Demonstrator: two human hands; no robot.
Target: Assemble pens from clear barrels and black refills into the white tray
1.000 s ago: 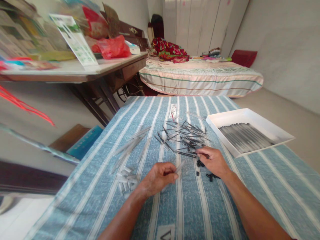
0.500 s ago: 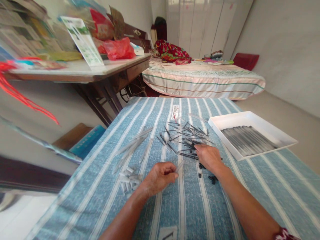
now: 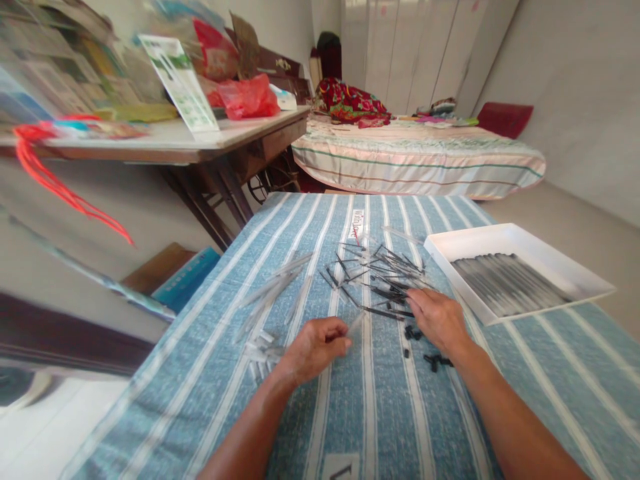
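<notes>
My left hand (image 3: 320,347) is closed in a pinch on a short clear pen tube (image 3: 356,324), which points up and away over the cloth. My right hand (image 3: 440,319) has its fingers together at the near right side of a loose heap of black-tipped pen refills (image 3: 395,263). Its fingertips meet the end of a dark refill (image 3: 395,285). Small black plugs (image 3: 413,333) lie just below that hand, with more black plugs (image 3: 434,362) nearer to me. Left of my left hand are several clear caps (image 3: 263,353) and long clear pen barrels (image 3: 275,287).
A white tray (image 3: 463,293) at the right holds a row of filled clear pens (image 3: 510,283). A blue striped cloth (image 3: 380,413) covers the table. Beyond it are a bed (image 3: 420,160) and, to the left, a desk (image 3: 230,137) with bags, cards and hanging red cords (image 3: 75,203).
The view has swung a little to the left. My right hand has shifted slightly right at the edge of the refill heap. My left hand still pinches the clear tube.
</notes>
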